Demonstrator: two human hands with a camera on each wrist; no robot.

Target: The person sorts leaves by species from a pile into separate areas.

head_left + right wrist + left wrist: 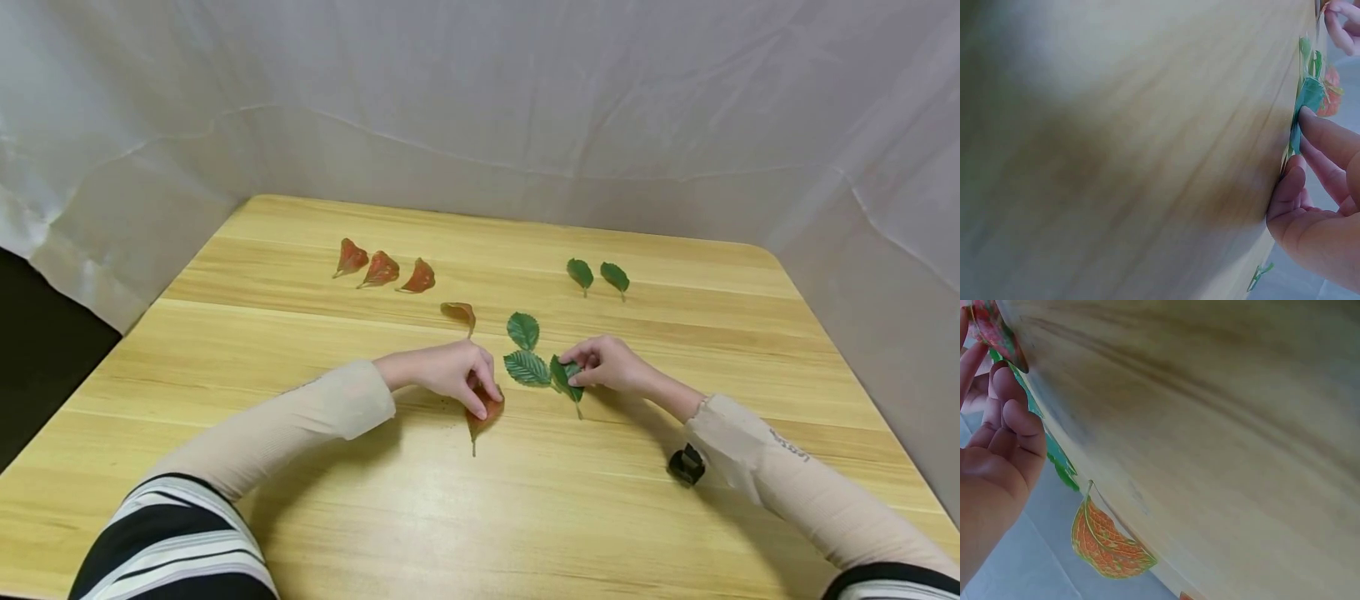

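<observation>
Under left hand (450, 377): fingers pinch red leaf (483, 414); right hand (607, 364) pinches green leaf (564, 377). Lift by edges, no creasing, off worktop (525, 517).

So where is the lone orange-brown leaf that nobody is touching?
In the head view, the lone orange-brown leaf lies on the wooden table just beyond the left hand, left of the upper green leaf and right of the three red leaves.
</observation>
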